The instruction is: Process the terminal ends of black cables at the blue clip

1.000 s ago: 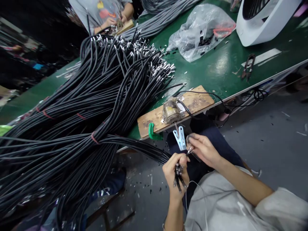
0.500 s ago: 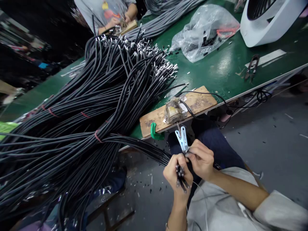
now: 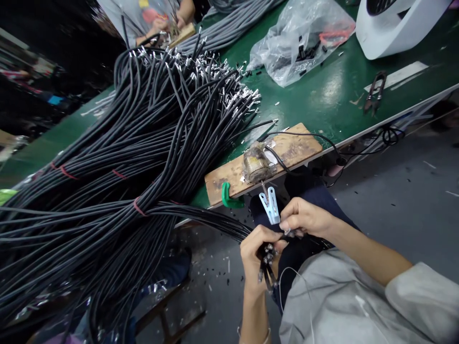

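My left hand (image 3: 256,258) is closed around a small bunch of black cable ends (image 3: 267,267) whose tips stick out below my fist. The cables (image 3: 211,222) run from it leftward into a huge pile of black cables (image 3: 118,157) on the green bench. My right hand (image 3: 306,220) pinches one cable end beside my left thumb, just under a light-blue clothes peg (image 3: 270,206). The peg hangs from a taped metal block (image 3: 255,165) on a wooden board (image 3: 294,148) at the bench edge.
A green clamp (image 3: 229,197) holds the board. On the green bench (image 3: 322,100) lie a clear plastic bag of parts (image 3: 301,40), black snips (image 3: 373,91) and a white housing (image 3: 398,26). Another person's hands (image 3: 168,24) work at the far end.
My right hand has shifted slightly right, still pinching at the cable end by my left thumb. The left hand stays closed on the bunch. The view has tilted a little.
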Available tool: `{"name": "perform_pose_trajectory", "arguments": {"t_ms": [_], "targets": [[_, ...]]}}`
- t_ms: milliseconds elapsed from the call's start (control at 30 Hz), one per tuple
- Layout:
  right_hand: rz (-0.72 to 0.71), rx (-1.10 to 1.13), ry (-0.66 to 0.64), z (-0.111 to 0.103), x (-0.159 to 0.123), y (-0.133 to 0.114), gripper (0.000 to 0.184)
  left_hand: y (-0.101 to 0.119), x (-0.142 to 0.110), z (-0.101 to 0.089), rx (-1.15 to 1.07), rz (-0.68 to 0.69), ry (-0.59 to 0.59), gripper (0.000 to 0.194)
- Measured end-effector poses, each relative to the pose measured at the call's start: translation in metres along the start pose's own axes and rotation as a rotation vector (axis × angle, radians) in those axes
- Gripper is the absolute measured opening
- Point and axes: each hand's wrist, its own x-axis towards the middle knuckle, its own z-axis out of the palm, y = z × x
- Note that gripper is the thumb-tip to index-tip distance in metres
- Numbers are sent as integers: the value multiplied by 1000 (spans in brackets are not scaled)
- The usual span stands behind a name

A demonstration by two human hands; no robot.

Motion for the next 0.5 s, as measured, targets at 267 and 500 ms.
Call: {"name": "perform_pose_trajectory", "arguments": {"t_ms": [267, 500], "targets": [[-271, -48, 116, 13, 23, -30, 54, -12, -5, 5, -233, 46, 216, 16], [-245, 197, 54, 23, 25, -20, 47, -15, 2, 18, -189, -13, 311, 22]]}}
